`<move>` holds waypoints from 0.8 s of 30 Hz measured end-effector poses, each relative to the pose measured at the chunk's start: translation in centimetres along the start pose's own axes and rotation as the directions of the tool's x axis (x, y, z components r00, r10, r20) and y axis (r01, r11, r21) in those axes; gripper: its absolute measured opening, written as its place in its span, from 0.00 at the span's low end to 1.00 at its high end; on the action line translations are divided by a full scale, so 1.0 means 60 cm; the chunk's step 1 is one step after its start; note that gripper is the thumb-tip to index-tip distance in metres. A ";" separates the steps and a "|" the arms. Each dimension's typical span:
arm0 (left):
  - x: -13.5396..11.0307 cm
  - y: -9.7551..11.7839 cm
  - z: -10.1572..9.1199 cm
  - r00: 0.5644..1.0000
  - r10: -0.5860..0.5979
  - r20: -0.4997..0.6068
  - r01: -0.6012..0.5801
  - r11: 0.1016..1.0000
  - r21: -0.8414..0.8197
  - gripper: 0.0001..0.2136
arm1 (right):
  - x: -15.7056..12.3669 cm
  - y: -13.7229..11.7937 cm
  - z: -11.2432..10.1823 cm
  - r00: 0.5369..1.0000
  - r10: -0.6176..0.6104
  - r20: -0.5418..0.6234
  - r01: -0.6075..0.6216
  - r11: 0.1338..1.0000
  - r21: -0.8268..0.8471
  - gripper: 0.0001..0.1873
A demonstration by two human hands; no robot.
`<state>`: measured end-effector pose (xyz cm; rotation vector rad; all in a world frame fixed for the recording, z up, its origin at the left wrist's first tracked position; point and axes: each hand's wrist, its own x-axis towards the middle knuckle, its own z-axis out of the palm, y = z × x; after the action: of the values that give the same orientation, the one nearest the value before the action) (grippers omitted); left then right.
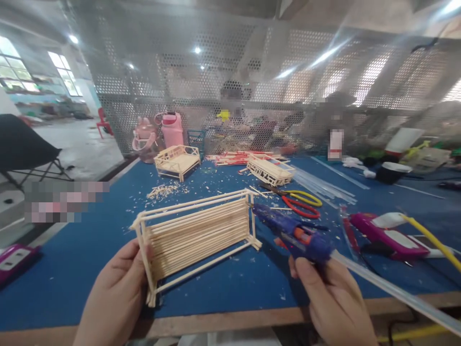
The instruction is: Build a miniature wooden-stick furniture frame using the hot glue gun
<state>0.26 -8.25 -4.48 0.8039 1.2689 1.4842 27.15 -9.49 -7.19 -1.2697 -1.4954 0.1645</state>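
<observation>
My left hand (117, 288) is closed around the near end of a small wooden stick frame (198, 233), a miniature bed-like model tipped on its side above the blue table (82, 264). My right hand (333, 298) grips a purple hot glue gun (293, 233) with an orange trigger. Its nozzle points at the frame's far right post. A clear glue stick (392, 293) juts out of the gun's back toward the lower right.
Two finished stick models (177, 161) (271, 171) stand farther back, near pink bottles (173, 129). Scissors with yellow and red handles (300, 202), clear glue sticks (324, 185), wood scraps and a magenta device (387, 235) lie on the table. A perforated screen (252, 86) separates other people behind.
</observation>
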 end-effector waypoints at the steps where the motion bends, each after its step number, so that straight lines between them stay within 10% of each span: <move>1: 0.000 0.000 -0.001 1.000 -0.006 -0.007 0.006 1.000 0.001 0.28 | -0.002 -0.001 0.004 1.000 -0.030 0.004 0.030 0.999 -0.023 0.16; 24: 0.016 -0.030 -0.027 0.995 -0.033 -0.091 0.037 0.998 0.047 0.27 | -0.029 -0.011 0.044 0.987 -0.137 -0.079 0.116 0.967 -0.225 0.15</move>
<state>-1.05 -7.91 -6.68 0.7499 1.3846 1.4805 24.38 -9.77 -8.82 -1.3311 -1.5388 -0.1476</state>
